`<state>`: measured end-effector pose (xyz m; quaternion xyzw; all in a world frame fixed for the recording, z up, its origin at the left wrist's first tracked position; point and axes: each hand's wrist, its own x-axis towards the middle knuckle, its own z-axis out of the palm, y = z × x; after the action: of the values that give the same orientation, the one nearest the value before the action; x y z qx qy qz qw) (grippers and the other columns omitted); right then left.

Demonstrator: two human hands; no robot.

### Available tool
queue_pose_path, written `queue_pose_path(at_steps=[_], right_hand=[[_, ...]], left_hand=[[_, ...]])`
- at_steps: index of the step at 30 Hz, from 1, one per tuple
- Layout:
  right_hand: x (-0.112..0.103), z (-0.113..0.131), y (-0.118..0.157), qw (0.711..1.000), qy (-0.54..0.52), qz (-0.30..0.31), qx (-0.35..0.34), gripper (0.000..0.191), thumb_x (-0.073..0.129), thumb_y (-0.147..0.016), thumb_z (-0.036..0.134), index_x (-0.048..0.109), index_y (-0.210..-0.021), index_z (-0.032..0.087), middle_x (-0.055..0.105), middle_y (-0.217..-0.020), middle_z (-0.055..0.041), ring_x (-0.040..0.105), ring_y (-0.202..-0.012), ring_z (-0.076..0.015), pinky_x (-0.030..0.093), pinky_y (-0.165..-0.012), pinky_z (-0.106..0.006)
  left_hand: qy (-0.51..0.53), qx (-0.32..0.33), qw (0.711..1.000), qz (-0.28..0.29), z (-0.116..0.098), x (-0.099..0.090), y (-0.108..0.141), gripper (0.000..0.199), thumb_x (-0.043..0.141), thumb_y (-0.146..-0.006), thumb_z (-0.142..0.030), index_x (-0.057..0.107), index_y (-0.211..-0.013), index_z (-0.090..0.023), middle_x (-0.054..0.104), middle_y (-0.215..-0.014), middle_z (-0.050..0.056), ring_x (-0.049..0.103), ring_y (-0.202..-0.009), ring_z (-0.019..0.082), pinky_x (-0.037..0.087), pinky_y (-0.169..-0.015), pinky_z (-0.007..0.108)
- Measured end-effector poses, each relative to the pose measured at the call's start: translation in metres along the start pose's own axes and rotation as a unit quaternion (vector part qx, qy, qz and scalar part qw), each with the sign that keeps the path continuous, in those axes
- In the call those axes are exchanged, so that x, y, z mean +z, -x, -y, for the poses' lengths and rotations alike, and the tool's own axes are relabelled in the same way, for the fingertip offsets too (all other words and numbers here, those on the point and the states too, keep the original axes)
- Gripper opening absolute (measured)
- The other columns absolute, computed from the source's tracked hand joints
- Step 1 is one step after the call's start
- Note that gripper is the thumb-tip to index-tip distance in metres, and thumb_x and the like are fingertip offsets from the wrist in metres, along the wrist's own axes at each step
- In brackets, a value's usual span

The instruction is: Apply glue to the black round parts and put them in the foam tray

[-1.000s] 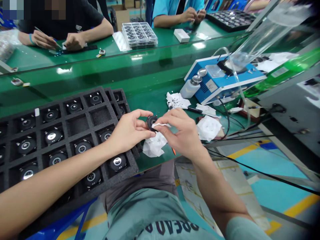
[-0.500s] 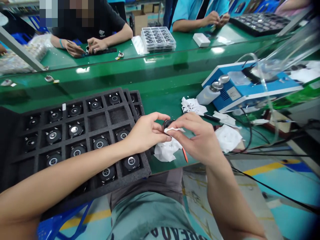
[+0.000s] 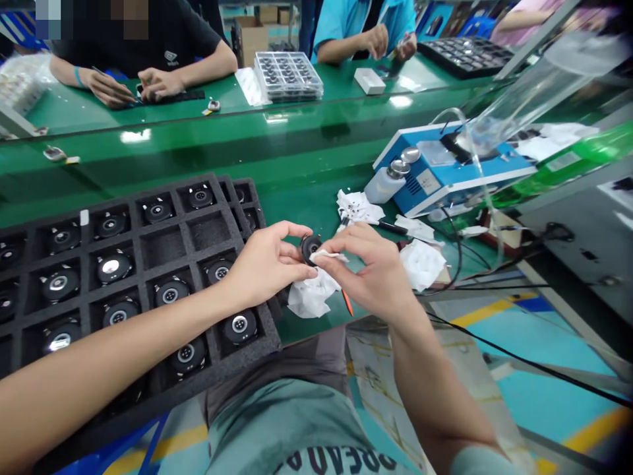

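Note:
Between thumb and fingers, my left hand [image 3: 270, 264] grips a round black watch case [image 3: 310, 247] by its edge. My right hand [image 3: 373, 267] pinches a small white wipe [image 3: 330, 254], which touches the right side of the case. Below the hands a crumpled white tissue [image 3: 310, 295] lies on the green table, beside an orange-tipped tool [image 3: 347, 302]. Under and left of my left forearm is a black foam tray [image 3: 271, 335] with several round watch cases in its compartments. Two compartments in its upper right part hold nothing.
A white bottle with a metal top [image 3: 384, 185] stands by a blue device [image 3: 420, 191] at right. More tissues [image 3: 422, 264] and cables lie near it. A green bottle [image 3: 568, 165] is far right. Across the table, people work near a clear box [image 3: 289, 76] and a dark tray [image 3: 465, 56].
The view has shifted, so most things appear further left. The watch case now shows more of its round face between my hands. Both hands keep their hold.

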<state>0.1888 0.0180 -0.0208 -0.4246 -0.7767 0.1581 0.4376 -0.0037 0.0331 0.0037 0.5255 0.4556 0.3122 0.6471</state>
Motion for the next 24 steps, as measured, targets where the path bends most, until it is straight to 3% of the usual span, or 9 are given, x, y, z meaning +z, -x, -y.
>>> queue_pose_path(at_steps=[4,9,16,19,22,24], right_hand=[[0.012,0.003,-0.009,0.999,-0.028,0.013,-0.036,0.008,0.07,-0.09,0.02,0.071,-0.083,0.023,0.072,-0.08,-0.001,0.06,-0.077,-0.0172,0.046,-0.075,-0.036],[0.024,-0.015,-0.02,0.996,-0.063,-0.053,0.029,0.009,0.071,-0.089,0.025,0.07,-0.08,0.022,0.068,-0.073,0.0,0.06,-0.073,-0.0166,0.046,-0.072,-0.034],[-0.003,-0.036,0.003,0.991,-0.032,-0.094,0.09,0.008,0.072,-0.087,0.023,0.069,-0.079,0.022,0.068,-0.075,-0.0002,0.06,-0.074,-0.0173,0.046,-0.072,-0.035],[-0.004,-0.022,0.007,0.996,-0.028,-0.077,0.044,0.007,0.072,-0.089,0.024,0.07,-0.083,0.023,0.07,-0.079,-0.0013,0.062,-0.079,-0.0187,0.047,-0.075,-0.036],[0.01,-0.002,0.001,0.998,-0.007,-0.046,-0.033,0.007,0.07,-0.092,0.023,0.072,-0.085,0.023,0.072,-0.081,-0.0022,0.061,-0.079,-0.0189,0.046,-0.076,-0.037],[0.02,0.007,-0.006,0.998,0.011,-0.053,-0.044,0.009,0.068,-0.093,0.023,0.072,-0.085,0.022,0.072,-0.081,-0.003,0.06,-0.078,-0.0192,0.046,-0.076,-0.037]], left_hand=[[-0.013,0.009,1.0,-0.003,0.0,0.0,-0.002,0.052,0.08,-0.066,-0.004,0.059,-0.113,-0.014,0.077,-0.075,0.001,0.076,-0.071,0.018,0.056,-0.067,0.027],[-0.022,0.011,1.0,-0.006,0.0,0.0,-0.002,0.046,0.08,-0.066,-0.002,0.06,-0.106,-0.013,0.077,-0.073,0.002,0.075,-0.069,0.016,0.059,-0.069,0.026],[0.016,0.019,1.0,-0.017,-0.004,0.002,-0.001,0.052,0.081,-0.066,-0.002,0.057,-0.111,-0.014,0.08,-0.083,0.005,0.079,-0.079,0.018,0.063,-0.075,0.028],[0.014,0.017,1.0,-0.019,-0.005,0.002,-0.001,0.054,0.083,-0.065,-0.003,0.057,-0.111,-0.014,0.079,-0.082,0.004,0.078,-0.077,0.017,0.063,-0.074,0.027],[-0.013,0.026,0.999,-0.017,-0.003,0.002,-0.001,0.052,0.082,-0.065,-0.003,0.058,-0.11,-0.014,0.077,-0.076,0.0,0.076,-0.07,0.014,0.06,-0.068,0.022],[-0.025,0.04,0.999,-0.012,-0.002,0.002,-0.001,0.045,0.08,-0.066,-0.003,0.059,-0.104,-0.014,0.076,-0.074,-0.001,0.075,-0.067,0.013,0.058,-0.064,0.02]])
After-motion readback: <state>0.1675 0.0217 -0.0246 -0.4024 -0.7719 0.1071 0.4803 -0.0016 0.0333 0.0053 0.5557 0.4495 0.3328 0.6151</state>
